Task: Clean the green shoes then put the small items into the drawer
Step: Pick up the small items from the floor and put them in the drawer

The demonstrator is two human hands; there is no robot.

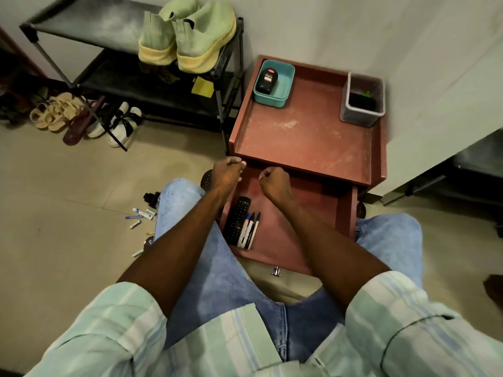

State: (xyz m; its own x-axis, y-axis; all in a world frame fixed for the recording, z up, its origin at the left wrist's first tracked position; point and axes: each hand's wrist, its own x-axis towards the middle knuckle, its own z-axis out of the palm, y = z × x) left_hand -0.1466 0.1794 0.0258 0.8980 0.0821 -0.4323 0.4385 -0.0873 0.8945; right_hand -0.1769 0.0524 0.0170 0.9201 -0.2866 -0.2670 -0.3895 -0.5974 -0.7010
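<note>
The pair of green shoes (190,34) with yellow soles stands on top of the black shoe rack (89,25). The red-brown cabinet's drawer (299,213) is pulled open between my knees; a black remote (237,220) and several pens (250,231) lie at its left side. My left hand (227,172) reaches to the cabinet's front-left corner with its fingertips bunched together; whether they pinch anything is hidden. Over the back of the drawer my right hand (273,182) is curled into a fist with nothing visible in it. Small tubes and other small items (141,214) lie on the floor left of my left knee.
On the cabinet top (304,131) stand a teal box (283,85) holding a dark bottle and a grey bin (363,99). Sandals and white shoes (89,121) lie under the rack. A yellow cloth (202,87) rests on the rack's lower shelf. A wall is behind.
</note>
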